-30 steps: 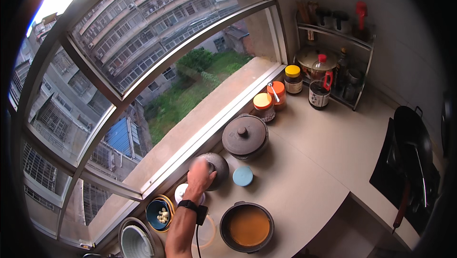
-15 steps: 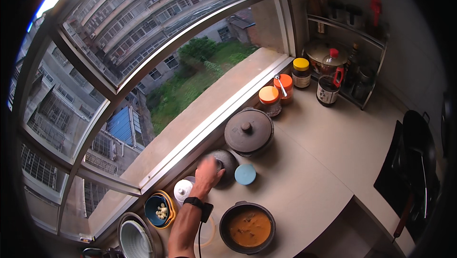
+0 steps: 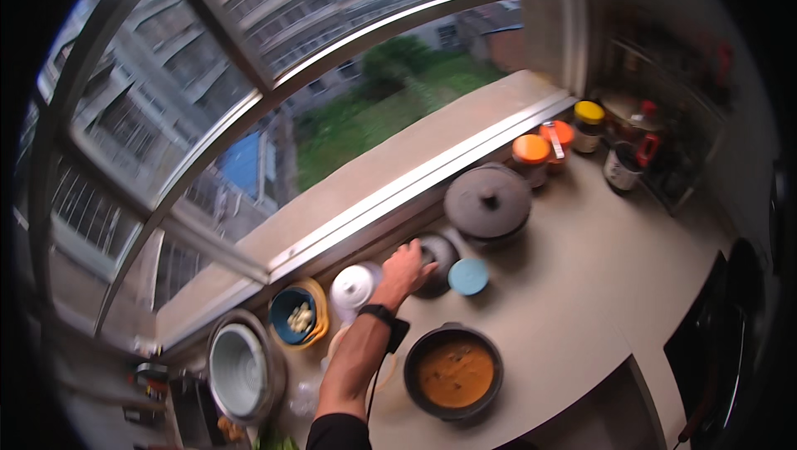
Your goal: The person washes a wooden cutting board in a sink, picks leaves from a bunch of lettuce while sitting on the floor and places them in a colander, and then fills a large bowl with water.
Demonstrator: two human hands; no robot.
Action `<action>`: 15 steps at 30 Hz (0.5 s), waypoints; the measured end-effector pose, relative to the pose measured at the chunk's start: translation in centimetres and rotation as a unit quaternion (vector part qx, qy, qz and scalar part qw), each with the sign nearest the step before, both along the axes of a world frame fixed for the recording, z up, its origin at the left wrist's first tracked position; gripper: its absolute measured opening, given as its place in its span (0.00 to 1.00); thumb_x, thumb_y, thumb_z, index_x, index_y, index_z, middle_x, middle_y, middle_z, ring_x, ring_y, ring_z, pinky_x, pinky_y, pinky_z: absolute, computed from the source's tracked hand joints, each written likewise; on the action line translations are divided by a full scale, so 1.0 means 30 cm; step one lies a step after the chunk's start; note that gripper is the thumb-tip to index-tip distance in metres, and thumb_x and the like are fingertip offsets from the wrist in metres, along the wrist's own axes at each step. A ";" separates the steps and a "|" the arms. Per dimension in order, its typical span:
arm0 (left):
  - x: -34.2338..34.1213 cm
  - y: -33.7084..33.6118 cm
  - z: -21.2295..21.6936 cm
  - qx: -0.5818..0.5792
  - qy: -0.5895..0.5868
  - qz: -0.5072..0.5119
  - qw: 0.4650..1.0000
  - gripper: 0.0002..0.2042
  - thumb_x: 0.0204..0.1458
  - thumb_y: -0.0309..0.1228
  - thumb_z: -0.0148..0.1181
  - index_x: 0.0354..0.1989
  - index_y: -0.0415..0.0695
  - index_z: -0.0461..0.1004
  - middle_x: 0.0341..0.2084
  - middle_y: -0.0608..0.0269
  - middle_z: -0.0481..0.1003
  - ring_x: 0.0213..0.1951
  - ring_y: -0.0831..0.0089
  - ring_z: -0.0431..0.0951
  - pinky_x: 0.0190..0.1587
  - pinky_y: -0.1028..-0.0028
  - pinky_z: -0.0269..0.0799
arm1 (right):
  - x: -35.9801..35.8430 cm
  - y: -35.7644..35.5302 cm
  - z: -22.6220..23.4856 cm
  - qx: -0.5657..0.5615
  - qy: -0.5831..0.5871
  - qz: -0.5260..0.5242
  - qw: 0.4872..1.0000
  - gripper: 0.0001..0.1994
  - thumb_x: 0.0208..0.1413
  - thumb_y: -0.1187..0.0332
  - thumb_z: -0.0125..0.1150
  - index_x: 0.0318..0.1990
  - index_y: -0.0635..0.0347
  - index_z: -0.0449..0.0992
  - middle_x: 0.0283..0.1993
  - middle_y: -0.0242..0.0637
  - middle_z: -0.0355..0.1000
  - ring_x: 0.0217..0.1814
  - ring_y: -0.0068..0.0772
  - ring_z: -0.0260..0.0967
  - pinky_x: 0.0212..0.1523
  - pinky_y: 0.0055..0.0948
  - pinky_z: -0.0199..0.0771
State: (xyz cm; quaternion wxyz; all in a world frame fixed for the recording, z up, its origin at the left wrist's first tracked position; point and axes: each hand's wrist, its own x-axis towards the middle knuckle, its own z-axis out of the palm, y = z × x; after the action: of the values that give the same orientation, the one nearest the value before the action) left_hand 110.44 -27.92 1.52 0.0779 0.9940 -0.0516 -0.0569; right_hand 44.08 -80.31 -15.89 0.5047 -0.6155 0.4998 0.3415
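Head view, single entry. Against the frame half a second back, the camera is sitting closer to the counter and turned slightly; the forearm is reaching along the same line, and the hand is remaining on the same small pot rather than lifting off it.

Left hand (image 3: 407,270): extending up from the lower edge, a dark band on the wrist, fingers curling over the near rim of the small dark pot (image 3: 438,257); whether it is truly gripping or only resting there cannot be told. Right hand: not showing.

Small dark pot: standing on the pale counter (image 3: 573,284) close under the window sill, directly beyond the fingertips and touching them.

Surrounding items:
- round blue lid (image 3: 468,276), lying just right of the pot
- large lidded dark pot (image 3: 487,202), standing farther along the sill
- white lid with knob (image 3: 354,286), lying just left of the wrist
- yellow-rimmed bowl (image 3: 297,317), farther left
- open rice cooker (image 3: 239,363), at the counter's left end
- dark pot of orange soup (image 3: 453,371), sitting near the forearm's right
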 end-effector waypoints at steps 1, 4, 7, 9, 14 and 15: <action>-0.017 -0.030 0.035 -0.017 -0.002 -0.006 1.000 0.31 0.55 0.55 0.65 0.55 0.41 0.68 0.48 0.41 0.77 0.50 0.44 0.80 0.47 0.51 0.79 | 0.021 -0.035 0.026 0.004 -0.019 0.064 0.998 0.12 0.62 0.66 0.60 0.48 0.62 0.80 0.32 0.36 0.78 0.29 0.30 0.74 0.28 0.33 0.74; -0.103 -0.044 0.123 -0.094 -0.052 -0.048 0.993 0.24 0.58 0.51 0.62 0.47 0.39 0.72 0.40 0.42 0.80 0.44 0.44 0.81 0.45 0.51 0.78 | 0.273 0.008 0.264 0.073 -0.126 0.169 0.975 0.10 0.60 0.65 0.64 0.42 0.61 0.82 0.30 0.34 0.78 0.28 0.27 0.73 0.28 0.32 0.72; -0.320 0.063 0.256 -0.125 -0.030 -0.041 0.991 0.22 0.61 0.51 0.59 0.45 0.40 0.75 0.35 0.46 0.80 0.41 0.45 0.80 0.41 0.53 0.76 | 0.745 0.326 0.737 -0.011 -0.117 0.469 0.875 0.08 0.59 0.66 0.65 0.40 0.62 0.81 0.28 0.40 0.77 0.27 0.37 0.71 0.31 0.36 0.71; -0.529 0.191 0.311 -0.181 -0.076 -0.039 0.980 0.20 0.62 0.49 0.59 0.43 0.41 0.76 0.33 0.48 0.80 0.39 0.46 0.80 0.40 0.52 0.75 | 0.888 0.506 0.884 -0.035 -0.245 0.574 0.781 0.07 0.60 0.69 0.62 0.42 0.63 0.80 0.29 0.46 0.76 0.28 0.48 0.71 0.34 0.39 0.72; -1.100 0.584 0.381 -0.247 0.017 0.082 0.965 0.17 0.62 0.46 0.60 0.46 0.44 0.79 0.30 0.54 0.81 0.34 0.55 0.81 0.36 0.59 0.74 | 1.019 0.924 0.927 -0.071 -0.549 0.625 0.550 0.08 0.60 0.74 0.59 0.45 0.63 0.79 0.36 0.48 0.79 0.39 0.50 0.78 0.42 0.43 0.77; -1.222 0.675 0.347 -0.243 0.022 0.087 0.966 0.16 0.62 0.45 0.60 0.45 0.45 0.80 0.32 0.54 0.81 0.35 0.54 0.81 0.37 0.59 0.75 | 1.035 1.018 0.900 -0.089 -0.592 0.632 0.492 0.03 0.57 0.75 0.61 0.38 0.63 0.80 0.28 0.44 0.78 0.30 0.49 0.78 0.32 0.42 0.79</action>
State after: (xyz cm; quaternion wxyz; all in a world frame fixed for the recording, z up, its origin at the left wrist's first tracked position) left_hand 73.78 -7.67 11.93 0.3228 0.9444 0.0245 -0.0573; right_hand 75.12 -49.76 11.10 0.2739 -0.8657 -0.4115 0.0785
